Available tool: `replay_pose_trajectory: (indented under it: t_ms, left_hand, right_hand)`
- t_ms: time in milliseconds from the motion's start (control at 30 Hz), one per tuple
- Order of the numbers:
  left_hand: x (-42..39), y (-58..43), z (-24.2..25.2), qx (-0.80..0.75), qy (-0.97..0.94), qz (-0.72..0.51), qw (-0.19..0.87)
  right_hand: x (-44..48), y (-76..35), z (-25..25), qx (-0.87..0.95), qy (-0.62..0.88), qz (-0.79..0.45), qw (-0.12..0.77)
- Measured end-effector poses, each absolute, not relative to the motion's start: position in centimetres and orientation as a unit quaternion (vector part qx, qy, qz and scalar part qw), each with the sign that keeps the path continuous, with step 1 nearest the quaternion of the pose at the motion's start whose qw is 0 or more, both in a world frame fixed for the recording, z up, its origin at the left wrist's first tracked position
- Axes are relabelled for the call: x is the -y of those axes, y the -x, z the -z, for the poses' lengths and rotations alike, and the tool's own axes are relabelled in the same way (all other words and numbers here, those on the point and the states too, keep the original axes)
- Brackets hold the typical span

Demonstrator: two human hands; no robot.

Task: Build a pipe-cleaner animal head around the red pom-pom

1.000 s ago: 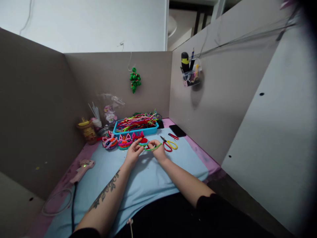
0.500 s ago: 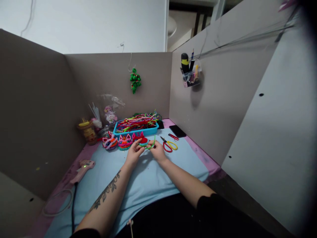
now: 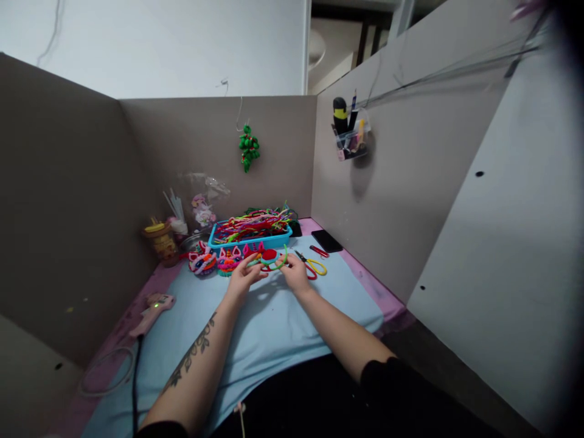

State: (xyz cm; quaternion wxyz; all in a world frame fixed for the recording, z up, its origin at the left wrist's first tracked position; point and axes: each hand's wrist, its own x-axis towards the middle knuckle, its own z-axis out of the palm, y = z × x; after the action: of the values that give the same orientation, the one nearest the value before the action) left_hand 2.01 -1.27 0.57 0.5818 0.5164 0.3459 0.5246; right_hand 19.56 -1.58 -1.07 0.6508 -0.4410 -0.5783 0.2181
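Observation:
A small fuzzy pipe-cleaner piece (image 3: 270, 255), red in the middle with a teal edge, is held up between my two hands above the cloth. My left hand (image 3: 244, 277) holds its left side, thumb apart below and fingers above, with a bit of green showing between them. My right hand (image 3: 294, 274) pinches the right side, where a bright green pipe cleaner (image 3: 285, 250) curves upward. Just behind my left hand stand pink and orange pipe-cleaner animal heads (image 3: 229, 260), and a similar one (image 3: 202, 261) is further left. The exact fingertip contact is too small to make out.
A blue tray (image 3: 255, 242) of colourful pipe cleaners stands at the back. Scissors (image 3: 314, 266), a red-handled tool (image 3: 319, 251) and a phone (image 3: 327, 241) lie right. A pink glue gun (image 3: 152, 313) with a cord lies left. Grey partitions (image 3: 219, 140) enclose the table.
The red and teal piece has shifted slightly right and turned to show more of its red face. My left fingers have spread further apart and moved a little left.

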Motion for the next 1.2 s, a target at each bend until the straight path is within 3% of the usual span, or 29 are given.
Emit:
replay_pose_trajectory:
  t_ms: [133, 367, 667, 967, 1200]
  left_hand:
    - [0.6, -1.2, -0.6, -0.408, -0.488, -0.553, 0.538]
    - [1.0, -1.4, -0.5, -0.369, -0.49, -0.472, 0.633]
    - [1.4, -1.7, -0.6, -0.295, -0.423, -0.45, 0.73]
    - [1.2, -1.9, -0.2, -0.304, -0.434, -0.479, 0.7]
    - [0.8, -1.7, -0.5, -0.309, -0.446, -0.525, 0.655]
  right_hand:
    - [1.3, -20.1, 0.9, 0.617, 0.424, -0.247, 0.615]
    - [1.8, -19.6, 0.9, 0.684, 0.406, -0.272, 0.542]
    - [1.3, -18.7, 1.8, 0.566, 0.343, -0.447, 0.601]
    - [1.6, -18.4, 1.7, 0.511, 0.317, -0.558, 0.572]
    - [1.6, -18.4, 1.8, 0.522, 0.331, -0.551, 0.561]
